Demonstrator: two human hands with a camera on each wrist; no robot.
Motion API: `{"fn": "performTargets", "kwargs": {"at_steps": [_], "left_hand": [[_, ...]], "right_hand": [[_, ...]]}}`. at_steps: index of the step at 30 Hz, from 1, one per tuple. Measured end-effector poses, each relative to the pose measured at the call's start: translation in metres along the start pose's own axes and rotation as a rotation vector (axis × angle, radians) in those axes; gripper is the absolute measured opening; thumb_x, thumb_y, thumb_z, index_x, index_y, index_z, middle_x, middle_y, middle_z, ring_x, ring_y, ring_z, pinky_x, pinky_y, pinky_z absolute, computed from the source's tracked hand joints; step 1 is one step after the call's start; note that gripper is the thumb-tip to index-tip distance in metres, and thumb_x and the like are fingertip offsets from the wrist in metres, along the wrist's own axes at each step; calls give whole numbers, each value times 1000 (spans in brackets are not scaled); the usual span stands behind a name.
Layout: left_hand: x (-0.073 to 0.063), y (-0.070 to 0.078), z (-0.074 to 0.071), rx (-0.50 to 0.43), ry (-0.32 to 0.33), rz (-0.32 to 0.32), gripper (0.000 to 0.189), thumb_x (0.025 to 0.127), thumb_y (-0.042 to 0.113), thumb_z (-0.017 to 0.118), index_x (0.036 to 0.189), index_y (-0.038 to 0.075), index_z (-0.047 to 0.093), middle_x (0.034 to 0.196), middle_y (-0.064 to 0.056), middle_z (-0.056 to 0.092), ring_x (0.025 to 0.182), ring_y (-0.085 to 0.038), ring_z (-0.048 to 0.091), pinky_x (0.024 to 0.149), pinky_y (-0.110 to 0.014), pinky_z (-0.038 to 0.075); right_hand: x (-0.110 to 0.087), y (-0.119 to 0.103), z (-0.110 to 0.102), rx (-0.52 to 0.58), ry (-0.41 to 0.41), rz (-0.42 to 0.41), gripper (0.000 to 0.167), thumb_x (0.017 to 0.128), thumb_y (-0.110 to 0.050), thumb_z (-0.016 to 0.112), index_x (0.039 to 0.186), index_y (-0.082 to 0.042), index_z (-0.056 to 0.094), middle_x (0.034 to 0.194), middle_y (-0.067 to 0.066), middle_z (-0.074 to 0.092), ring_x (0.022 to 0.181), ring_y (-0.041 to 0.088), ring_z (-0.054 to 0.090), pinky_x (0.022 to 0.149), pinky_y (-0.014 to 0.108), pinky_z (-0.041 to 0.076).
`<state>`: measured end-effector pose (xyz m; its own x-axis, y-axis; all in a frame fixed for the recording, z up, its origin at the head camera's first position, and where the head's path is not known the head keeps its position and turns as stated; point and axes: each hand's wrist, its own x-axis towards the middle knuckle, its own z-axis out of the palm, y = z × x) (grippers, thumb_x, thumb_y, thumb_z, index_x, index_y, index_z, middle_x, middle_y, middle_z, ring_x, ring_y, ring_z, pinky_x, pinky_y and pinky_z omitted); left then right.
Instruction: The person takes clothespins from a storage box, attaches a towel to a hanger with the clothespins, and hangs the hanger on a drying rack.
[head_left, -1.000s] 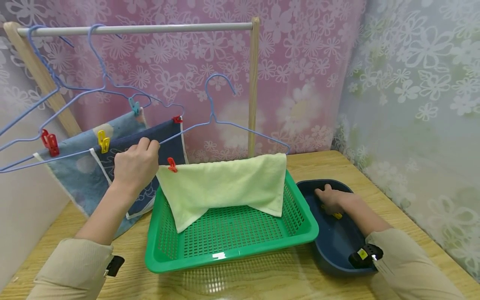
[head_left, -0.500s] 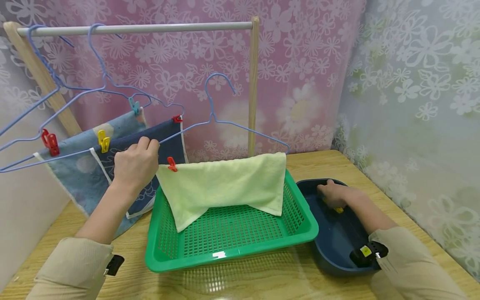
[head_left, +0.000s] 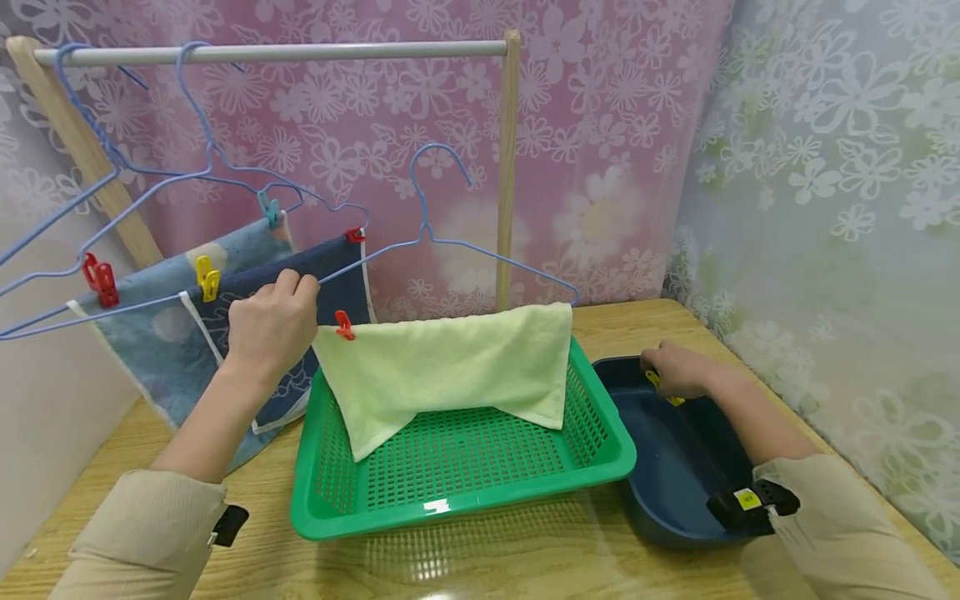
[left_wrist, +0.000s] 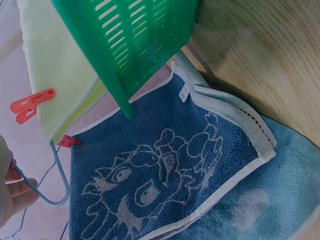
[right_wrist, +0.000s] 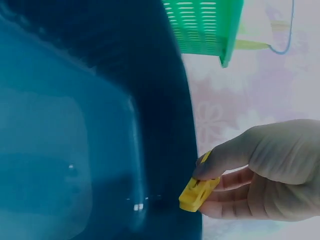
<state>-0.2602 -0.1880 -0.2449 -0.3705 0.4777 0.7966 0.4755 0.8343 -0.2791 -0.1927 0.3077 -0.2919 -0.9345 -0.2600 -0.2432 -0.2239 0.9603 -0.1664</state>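
My left hand (head_left: 273, 323) grips one end of a blue wire hanger (head_left: 480, 250). Over that hanger's bar hangs a pale yellow-green towel (head_left: 450, 354), with a red clothespin (head_left: 343, 325) on its left end; the towel's lower edges dip into a green basket (head_left: 465, 500). Pinched between the thumb and fingers of my right hand (head_left: 678, 369) is a yellow clothespin (right_wrist: 197, 192), held at the far rim of a dark blue basin (head_left: 675, 475). In the right wrist view the basin's wall lies just beside the clothespin.
A rack with a metal rail (head_left: 337, 52) carries two more blue hangers at left. On them hang a light blue towel (head_left: 150, 333) and a navy towel (left_wrist: 150, 175), fixed with red, yellow and teal clothespins. A patterned curtain (head_left: 600, 125) backs the wooden table (head_left: 615, 325).
My right hand has risen slightly and shifted right toward the basin's far rim, bringing the yellow clothespin along. My left hand and the hanger stay nearly still.
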Motion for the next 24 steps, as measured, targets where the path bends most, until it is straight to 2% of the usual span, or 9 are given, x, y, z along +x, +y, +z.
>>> {"fn": "performTargets", "kwargs": {"at_steps": [3, 6, 11, 16, 24], "left_hand": [[0, 0, -1, 0, -6, -7, 5, 79, -4, 60, 82, -7, 59, 73, -20, 55, 45, -31, 52, 36, -40, 43], [0, 0, -1, -4, -9, -11, 5, 79, -4, 60, 82, -7, 59, 73, -20, 54, 45, -31, 52, 36, -40, 43], [0, 0, -1, -17, -10, -18, 4, 80, -4, 60, 82, -7, 58, 72, -20, 54, 44, -31, 51, 36, -40, 42], [0, -1, -2, -21, -8, -23, 4, 80, -3, 59, 81, -7, 58, 72, -19, 53, 43, -30, 50, 36, -39, 42], [0, -1, -3, -27, -6, -16, 4, 79, -4, 60, 80, -7, 58, 71, -19, 53, 41, -28, 47, 34, -38, 40]], "right_hand": [[-1, -1, -6, -13, 70, -46, 29, 76, 3, 64, 104, 6, 58, 88, 15, 51, 76, 25, 50, 63, 37, 48], [-3, -2, -12, -2, 144, -84, 26, 77, 5, 62, 102, 8, 57, 89, 16, 52, 76, 26, 51, 64, 40, 48], [-5, -4, -22, 9, 316, -142, 14, 85, 3, 56, 99, 6, 57, 94, 19, 51, 77, 27, 53, 65, 41, 47], [-5, -9, -29, -5, 481, -203, 6, 92, -1, 52, 93, 0, 59, 97, 16, 50, 77, 24, 50, 66, 39, 46], [-4, -19, -37, 25, 560, -244, 16, 96, -3, 44, 86, -4, 57, 101, 15, 47, 83, 25, 44, 68, 39, 41]]}}
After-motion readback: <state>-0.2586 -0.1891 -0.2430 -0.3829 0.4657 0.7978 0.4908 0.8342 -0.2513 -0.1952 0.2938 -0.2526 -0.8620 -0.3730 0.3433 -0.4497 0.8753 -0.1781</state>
